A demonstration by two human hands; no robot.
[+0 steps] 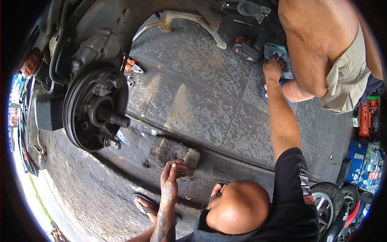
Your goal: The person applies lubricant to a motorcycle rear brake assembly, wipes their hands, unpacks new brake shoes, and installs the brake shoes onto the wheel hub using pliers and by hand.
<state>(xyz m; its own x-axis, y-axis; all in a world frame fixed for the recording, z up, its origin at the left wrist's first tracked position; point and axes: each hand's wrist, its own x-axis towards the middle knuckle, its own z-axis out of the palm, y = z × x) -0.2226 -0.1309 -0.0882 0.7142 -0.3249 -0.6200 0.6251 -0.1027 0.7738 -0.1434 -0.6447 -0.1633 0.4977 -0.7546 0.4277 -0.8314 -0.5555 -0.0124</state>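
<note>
My right arm stretches away to a small teal case (287,71), and my right hand (275,66) is closed over it, fingertips partly hidden inside. My left hand (173,172), at the end of a tattooed forearm, has its thumb and fingers pressed together near a worn block (192,158); whatever they hold, if anything, is hidden. To the left stands a motorcycle's round, grimy brake backing plate (76,121), with a bare splined axle (111,117) sticking out of its hub. Beside the case lies a black and red power-tool battery (246,49).
Orange-handled pliers (136,68) and small metal pieces (130,83) lie behind the axle. A metal stand leg (201,24) rests on the tiles. Another person's bent leg (318,44) is beside the case. Wheels (324,201) stand at lower right.
</note>
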